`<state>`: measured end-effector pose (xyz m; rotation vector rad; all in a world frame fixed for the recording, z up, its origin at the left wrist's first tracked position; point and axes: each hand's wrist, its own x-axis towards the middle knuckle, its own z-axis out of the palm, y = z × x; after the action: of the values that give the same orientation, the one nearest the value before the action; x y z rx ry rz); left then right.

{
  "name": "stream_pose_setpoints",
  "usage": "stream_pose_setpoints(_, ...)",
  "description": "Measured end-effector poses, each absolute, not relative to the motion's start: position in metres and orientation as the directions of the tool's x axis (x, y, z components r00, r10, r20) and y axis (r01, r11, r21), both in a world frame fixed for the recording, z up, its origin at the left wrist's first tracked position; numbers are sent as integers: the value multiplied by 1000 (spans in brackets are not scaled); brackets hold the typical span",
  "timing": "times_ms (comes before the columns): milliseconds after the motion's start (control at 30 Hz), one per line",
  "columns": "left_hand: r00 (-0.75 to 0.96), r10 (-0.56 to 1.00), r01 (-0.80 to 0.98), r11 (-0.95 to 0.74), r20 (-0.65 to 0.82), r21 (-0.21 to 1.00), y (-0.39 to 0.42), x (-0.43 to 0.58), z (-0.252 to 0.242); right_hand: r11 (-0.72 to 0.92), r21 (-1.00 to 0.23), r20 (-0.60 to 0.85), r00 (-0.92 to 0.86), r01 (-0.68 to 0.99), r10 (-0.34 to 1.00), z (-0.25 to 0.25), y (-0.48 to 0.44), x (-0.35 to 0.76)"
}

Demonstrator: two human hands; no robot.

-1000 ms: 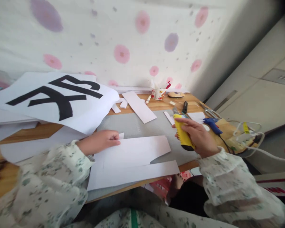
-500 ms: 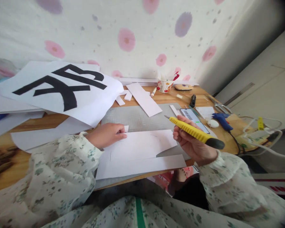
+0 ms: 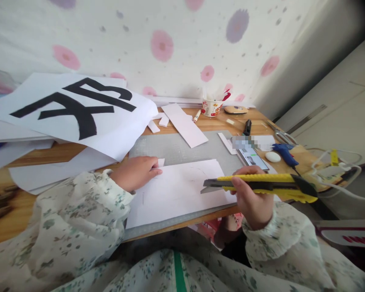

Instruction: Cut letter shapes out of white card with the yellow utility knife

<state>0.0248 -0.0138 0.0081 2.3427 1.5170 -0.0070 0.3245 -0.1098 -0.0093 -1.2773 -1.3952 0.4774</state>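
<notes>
My right hand [image 3: 254,198] grips a yellow utility knife [image 3: 270,185], held level above the right end of a white board [image 3: 173,190]. The knife's blade is out and points left over the board. Thin pencil lines mark the board, which lies on a grey cutting mat [image 3: 155,144]. At the board's upper left edge, my left hand [image 3: 136,172] is closed, its thumb and fingertips on the edge. A small white scrap [image 3: 161,162] shows beside its fingertips. The undersides of the left fingers are hidden.
A paper with bold black shapes [image 3: 115,138] covers the left side. Beyond the mat are a white strip [image 3: 185,125] and a paper cup [image 3: 212,108]. On the right lie a phone [image 3: 254,157], a blue glue gun [image 3: 286,155], scissors [image 3: 281,136] and white cables [image 3: 337,190].
My right hand has moved down and right and turned the knife level, its blade now over the board. The gap at the board's right end no longer shows. My left hand stays in place.
</notes>
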Motion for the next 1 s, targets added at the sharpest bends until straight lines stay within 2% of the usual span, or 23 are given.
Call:
stream_pose_setpoints(100,456,880,878,-421,-133,226,-15,23,11,328,-868,410,165,374,897,-14,-110,321)
stream_pose_setpoints(233,562,827,806,-543,-15,233,-22,26,15,311,-797,433,132,517,892,-14,-112,314)
stream_pose_setpoints(367,802,592,536,-772,81,342,-37,39,9,271,-778,409,129,567,904,-22,-115,311)
stream_pose_setpoints(467,892,446,391,-847,82,360,-46,49,0,273,-748,419,112,605,901,-28,-114,310)
stream_pose_setpoints(600,904,428,401,-847,0,349,-51,54,-8,287,-711,445,95,643,890,-29,-112,309)
stream_pose_setpoints(1000,887,456,453,-826,-75,335,-52,56,-6,337,-681,448,5,650,894,-22,-108,312)
